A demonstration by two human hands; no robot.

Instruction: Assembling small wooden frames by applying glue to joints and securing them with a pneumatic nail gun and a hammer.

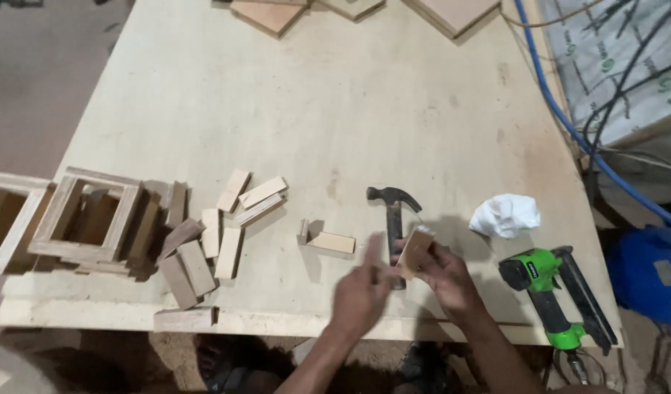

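1. Your right hand (446, 281) pinches a small wood block (414, 252) between thumb and fingers, holding it tilted just above the bench top (335, 102), near the front edge.
2. Your left hand (361, 292) is beside the block with the fingers loosely spread and one finger pointing up; the hand is blurred, and you cannot tell whether it touches the block.
3. A claw hammer (394, 219) lies flat on the bench directly behind the block, its head away from you and its handle running under your hands.
4. Two short wood pieces joined in an L shape (327, 239) lie just left of the hammer.
5. A loose pile of cut wood strips (211, 244) lies farther left, some flat and some stacked.
6. Square open wooden frames (87, 215) stand stacked at the left end of the bench.
7. A crumpled white cloth (505, 215) lies right of the hammer.
8. A green and black nail gun (551, 288) rests at the right front corner, just beside your right forearm.
9. A blue hose (551, 95) runs along the right side, off the bench.
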